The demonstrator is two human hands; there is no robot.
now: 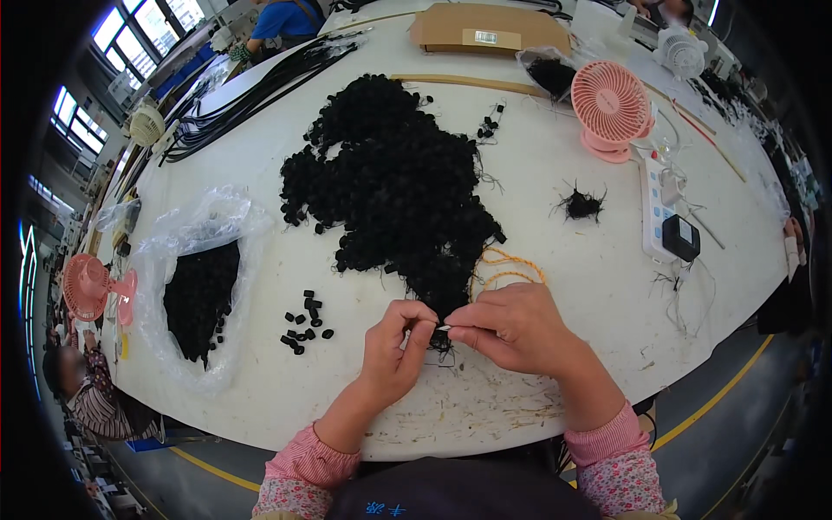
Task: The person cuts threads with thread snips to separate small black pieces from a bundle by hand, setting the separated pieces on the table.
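My left hand [394, 348] and my right hand [513, 328] meet at the near tip of a big heap of small black cylindrical pieces [399, 173]. Thumb and forefinger of each hand are pinched together. A small pale, shiny bit [444, 328] shows between the fingertips; its kind and anything else held there are too small to make out. Loose black threads hang just below the fingers. An orange twisted cord [520, 260] lies looped beyond my right hand, against the heap's edge. Several loose black pieces [305, 325] are scattered left of my left hand.
An open clear plastic bag [243, 217] of black pieces lies at left. To the right are a black thread clump [581, 205], a pink fan [609, 102] and a white power strip [652, 204]. A cardboard box [442, 33] and black strips [260, 97] lie farther back. Other people sit around.
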